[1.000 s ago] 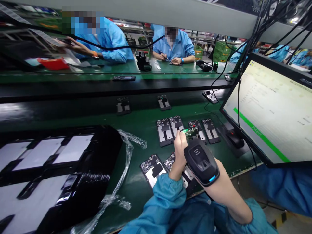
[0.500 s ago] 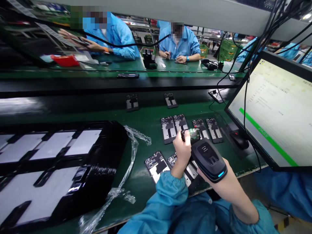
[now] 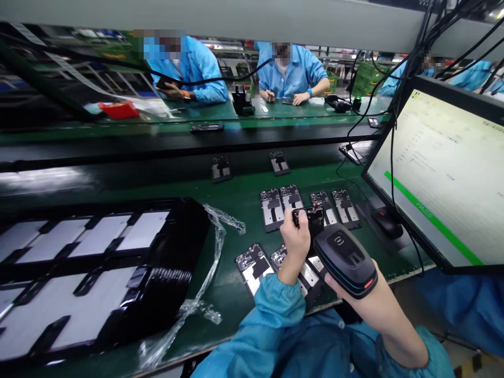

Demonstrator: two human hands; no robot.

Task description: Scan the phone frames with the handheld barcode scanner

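left hand [image 3: 296, 239]: bare, bent shut, thumb on top, pinching one end of a thin, flat, black phone part [image 3: 314, 218].
right hand [image 3: 334, 290]: bare, curled under a rounded black plastic scanner [image 3: 345, 261] with a small red light [image 3: 368, 284] at its back end. most fingers are hidden, so i cannot tell how tight the grip is.
phone part: up over the shiny green table [image 3: 236, 194], right by the scanner's front end. i cannot tell if they touch.
step: it looks like aiming the scanner at the phone part.
good way: hold the phone part by its edge, thumb off any code. point the scanner straight at it, with a little gap. tilt gently if light shines back.
watch out: flat silver-and-black open phones [image 3: 271, 210] lie close below and behind, so don't let the scanner or sleeves bump them.
check: look at the big white screen [image 3: 437, 157] with its black frame. its green band says pass, but be sure it means this part.
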